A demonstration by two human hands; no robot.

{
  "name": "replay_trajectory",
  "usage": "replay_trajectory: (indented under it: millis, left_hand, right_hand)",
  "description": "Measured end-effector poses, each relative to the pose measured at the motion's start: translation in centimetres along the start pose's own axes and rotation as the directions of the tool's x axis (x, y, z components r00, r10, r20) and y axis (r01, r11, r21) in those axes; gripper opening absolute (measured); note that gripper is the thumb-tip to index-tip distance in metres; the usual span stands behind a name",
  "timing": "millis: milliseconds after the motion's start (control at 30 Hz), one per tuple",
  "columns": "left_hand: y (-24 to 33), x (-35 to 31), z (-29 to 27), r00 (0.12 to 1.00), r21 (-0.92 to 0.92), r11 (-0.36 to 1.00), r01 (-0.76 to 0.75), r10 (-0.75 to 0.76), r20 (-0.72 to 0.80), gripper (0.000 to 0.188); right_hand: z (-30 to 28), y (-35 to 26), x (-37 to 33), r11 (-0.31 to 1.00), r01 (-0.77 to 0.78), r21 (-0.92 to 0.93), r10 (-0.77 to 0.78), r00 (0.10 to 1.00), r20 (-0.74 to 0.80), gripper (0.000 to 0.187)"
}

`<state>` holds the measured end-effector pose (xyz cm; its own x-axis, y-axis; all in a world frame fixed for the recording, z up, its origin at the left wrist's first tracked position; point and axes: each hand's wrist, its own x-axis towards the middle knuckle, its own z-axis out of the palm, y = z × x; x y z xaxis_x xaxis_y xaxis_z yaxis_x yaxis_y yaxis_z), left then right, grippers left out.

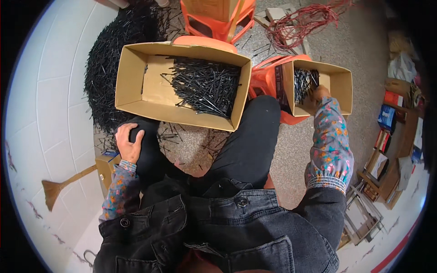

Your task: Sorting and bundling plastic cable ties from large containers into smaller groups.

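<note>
Two cardboard boxes of thin black sticks sit before my knees. My right hand (318,94) reaches into the small box (339,77) on the right, arm stretched forward, fingers buried among its black sticks (304,83); whether they grip any I cannot tell. My left hand (129,142) rests on my left knee (148,136), fingers curled loosely over it. The large box (136,86) lies between.
</note>
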<state>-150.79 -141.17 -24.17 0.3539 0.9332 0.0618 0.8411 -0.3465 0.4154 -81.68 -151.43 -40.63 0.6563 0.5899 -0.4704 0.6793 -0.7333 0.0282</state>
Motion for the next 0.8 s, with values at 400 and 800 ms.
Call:
replay_trajectory:
  millis: [400,800]
  left_hand:
    - [-2.2,-0.3,-0.4,0.994,-0.078,0.996,-0.053,0.045,-0.1,0.024]
    - [-3.4,-2.2,-0.2,0.975,-0.202,0.979,-0.023,-0.023,-0.221,0.022]
  right_hand:
    - [-13.1,-12.6,-10.9,0.94,0.303,-0.157,-0.279,0.948,0.155,0.021]
    - [-3.1,-40.2,-19.5,0.306,0.949,-0.074,-0.945,0.294,-0.145,0.015]
